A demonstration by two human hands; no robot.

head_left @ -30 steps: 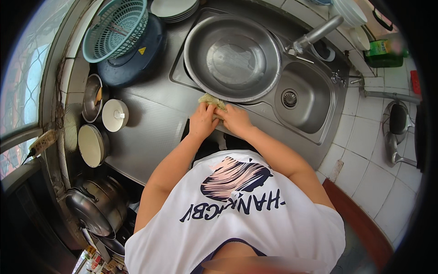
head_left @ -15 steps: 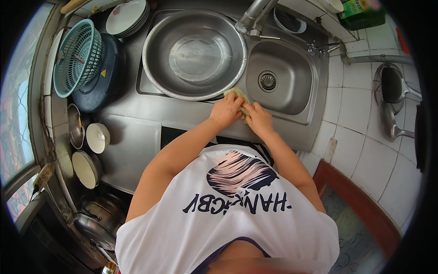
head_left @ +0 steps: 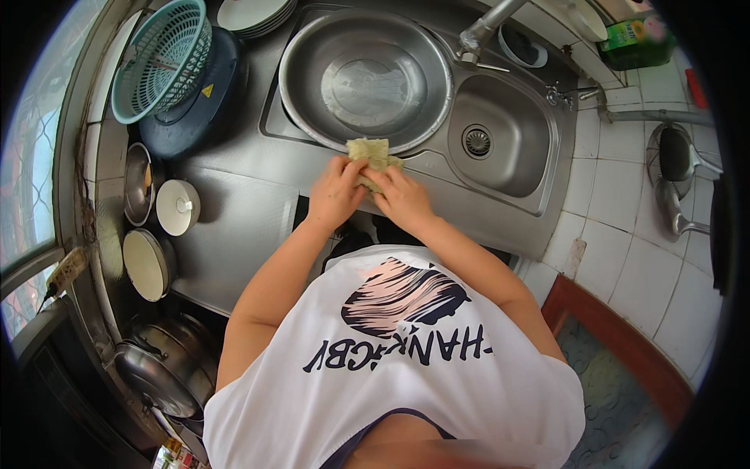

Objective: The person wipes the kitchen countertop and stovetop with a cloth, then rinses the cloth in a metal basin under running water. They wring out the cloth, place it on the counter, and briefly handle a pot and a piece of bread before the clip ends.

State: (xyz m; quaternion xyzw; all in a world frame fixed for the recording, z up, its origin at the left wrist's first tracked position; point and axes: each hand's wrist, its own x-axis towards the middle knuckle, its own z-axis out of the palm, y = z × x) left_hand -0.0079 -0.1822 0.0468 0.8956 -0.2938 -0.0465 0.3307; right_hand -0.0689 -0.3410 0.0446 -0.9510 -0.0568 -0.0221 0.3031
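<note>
Both hands hold a small yellowish-green cloth [head_left: 370,153] over the front rim of the steel sink unit [head_left: 437,195]. My left hand [head_left: 336,191] grips its left side and my right hand [head_left: 400,195] grips its right side, fingers closed on the fabric. Just beyond the cloth stands a large round steel basin [head_left: 365,78] with a little water in it. To its right lies the sink bowl [head_left: 500,144] with its drain [head_left: 476,141].
A teal plastic colander [head_left: 160,59] sits on a dark round appliance [head_left: 195,105] at far left. White plates [head_left: 258,14] are stacked behind. Bowls and lidded pots [head_left: 148,211] line the left edge. A tap [head_left: 488,27] rises behind the basin; a green bottle [head_left: 637,43] stands at upper right.
The view shifted, so the sink and basin now lie more to the right and nearer. My hands stay together on the cloth, now at the basin's front rim.
</note>
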